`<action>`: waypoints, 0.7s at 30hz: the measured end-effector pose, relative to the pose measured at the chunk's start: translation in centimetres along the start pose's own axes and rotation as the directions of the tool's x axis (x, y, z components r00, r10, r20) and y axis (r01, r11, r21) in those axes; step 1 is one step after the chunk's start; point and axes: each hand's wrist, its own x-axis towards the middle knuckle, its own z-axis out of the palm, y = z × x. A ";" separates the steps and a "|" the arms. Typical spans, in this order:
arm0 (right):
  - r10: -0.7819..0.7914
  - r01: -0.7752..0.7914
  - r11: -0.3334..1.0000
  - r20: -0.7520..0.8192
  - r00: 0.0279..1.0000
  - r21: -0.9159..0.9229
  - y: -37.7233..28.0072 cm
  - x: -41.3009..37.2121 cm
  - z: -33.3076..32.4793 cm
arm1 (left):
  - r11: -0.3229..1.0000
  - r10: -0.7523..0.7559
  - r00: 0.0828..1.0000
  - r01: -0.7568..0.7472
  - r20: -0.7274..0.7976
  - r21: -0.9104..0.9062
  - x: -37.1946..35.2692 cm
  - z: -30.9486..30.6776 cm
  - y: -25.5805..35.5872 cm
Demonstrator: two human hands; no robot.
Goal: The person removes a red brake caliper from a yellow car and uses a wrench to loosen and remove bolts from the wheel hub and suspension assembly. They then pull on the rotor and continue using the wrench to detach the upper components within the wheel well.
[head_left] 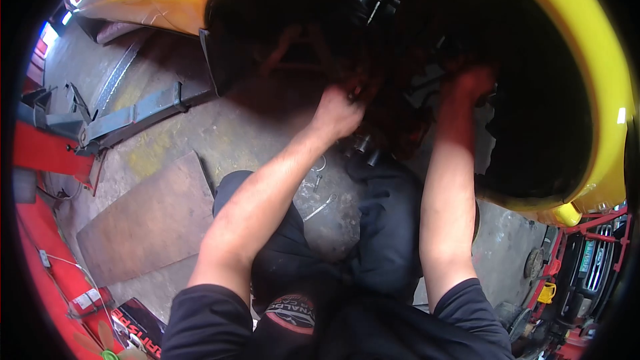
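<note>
Deep inside the wheel arch (pixel 400 40) of a raised yellow car (pixel 600 93), what appears to be a dark, rust-tinted hub (pixel 393 117) sits in shadow between a person's two hands, which are set apart on either side of it. The left hand (pixel 337 110) is clenched into a fist at the hub's near left edge. It looks like the grip of someone bracing or pulling on a part, though what the fingers close on is lost in the dark. The right hand (pixel 470 87) reaches higher and further in, on the hub's right. Its fingers are hidden (red light washes over the wrist), so whether it grips or only presses cannot be told.

Both arms stretch up and forward, since the work lies above the person's bent legs (pixel 387 227). What look like sockets (pixel 365 145) sit just below the hub, and a spanner (pixel 321 207) lies on the concrete floor (pixel 220 133) between the legs, within arm's reach. Further left, a board (pixel 147 220) lies flat on the floor. A lift arm (pixel 133 115) runs under the car's sill, evidently holding the body up. A red post (pixel 47 153) stands at the floor's left edge.
</note>
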 end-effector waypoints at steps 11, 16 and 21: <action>0.061 -0.092 0.991 0.282 0.957 0.097 -0.1 0.5 -3.2 | 0.960 0.005 0.998 -0.021 0.057 0.281 6.3 -0.3 -0.4; -0.133 0.142 0.990 0.253 0.958 -0.018 2.0 -9.1 -3.3 | 0.730 0.175 0.960 -0.277 0.220 0.625 15.9 3.6 -5.7; -0.259 0.311 0.948 0.415 0.872 -0.061 3.3 -11.7 -5.8 | 0.569 0.007 0.822 -0.472 0.569 0.674 20.2 6.0 -5.0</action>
